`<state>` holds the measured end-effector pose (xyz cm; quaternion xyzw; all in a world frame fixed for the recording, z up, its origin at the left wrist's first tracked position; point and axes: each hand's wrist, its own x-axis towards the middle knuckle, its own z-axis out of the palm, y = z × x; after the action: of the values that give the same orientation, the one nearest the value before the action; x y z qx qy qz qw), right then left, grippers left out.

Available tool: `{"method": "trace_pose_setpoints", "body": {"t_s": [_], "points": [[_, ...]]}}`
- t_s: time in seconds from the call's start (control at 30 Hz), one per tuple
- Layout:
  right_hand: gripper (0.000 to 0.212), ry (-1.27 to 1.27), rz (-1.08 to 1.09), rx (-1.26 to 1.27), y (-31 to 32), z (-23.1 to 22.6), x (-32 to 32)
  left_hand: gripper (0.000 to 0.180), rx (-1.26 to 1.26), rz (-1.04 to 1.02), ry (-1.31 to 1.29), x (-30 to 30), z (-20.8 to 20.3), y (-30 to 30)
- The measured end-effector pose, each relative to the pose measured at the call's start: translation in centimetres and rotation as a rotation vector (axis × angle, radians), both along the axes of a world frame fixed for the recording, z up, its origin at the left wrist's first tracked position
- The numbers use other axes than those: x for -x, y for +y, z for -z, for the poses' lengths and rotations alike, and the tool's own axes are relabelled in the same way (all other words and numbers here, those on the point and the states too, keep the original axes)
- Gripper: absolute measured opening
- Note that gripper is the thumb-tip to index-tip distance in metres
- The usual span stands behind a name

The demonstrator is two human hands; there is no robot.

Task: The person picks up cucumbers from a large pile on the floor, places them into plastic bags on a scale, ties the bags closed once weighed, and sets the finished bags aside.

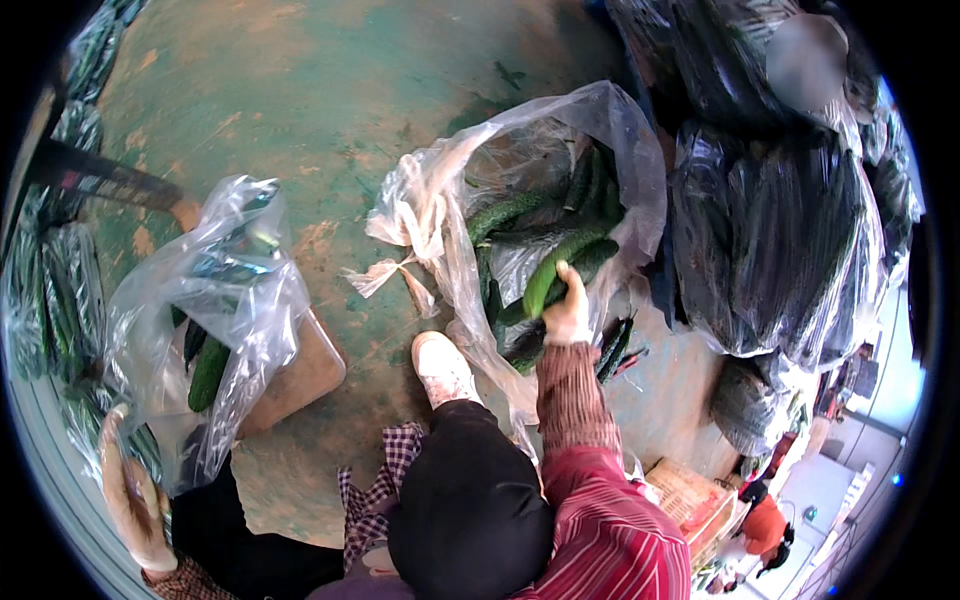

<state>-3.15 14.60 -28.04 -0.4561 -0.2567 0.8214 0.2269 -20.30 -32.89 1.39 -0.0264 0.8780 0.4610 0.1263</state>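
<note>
My right hand (568, 312) is closed around a green cucumber (548, 275) over a large clear plastic bag (640, 130) that lies open on the floor. More dark green cucumbers (505, 213) lie inside this bag, and its side is gathered into a knot. At the far left, my left hand (132, 495) has its fingers stretched out against the edge of a smaller clear bag (255, 330). A few cucumbers (208, 375) show through that plastic. The bag rests on a flat tan platform (318, 365).
Full dark bags of long produce (770, 235) are stacked at the right. Loose cucumbers (613, 350) lie beside my right wrist. Bagged cucumbers (55, 300) line the left side near a dark bar (110, 178). A crate (690, 495) and a person in orange (763, 525) are at lower right.
</note>
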Motion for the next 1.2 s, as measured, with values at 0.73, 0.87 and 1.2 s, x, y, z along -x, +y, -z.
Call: {"method": "trace_pose_setpoints", "body": {"t_s": [0.73, 0.87, 1.2], "points": [[0.040, 0.894, -1.297, -1.480, -35.9, -19.1, 25.4, 0.051, -1.303, -0.286, -0.220, -2.5, -0.4, -11.1], [0.025, 0.828, -1.270, -2.406, -31.9, -12.5, 28.3, 0.056, -1.371, -0.358, -0.343, -2.7, 0.1, -12.1], [0.064, 0.349, -2.036, -2.011, -33.2, -22.1, 23.2, 0.053, -1.153, -0.434, -0.273, -2.4, -0.3, -10.6]]}}
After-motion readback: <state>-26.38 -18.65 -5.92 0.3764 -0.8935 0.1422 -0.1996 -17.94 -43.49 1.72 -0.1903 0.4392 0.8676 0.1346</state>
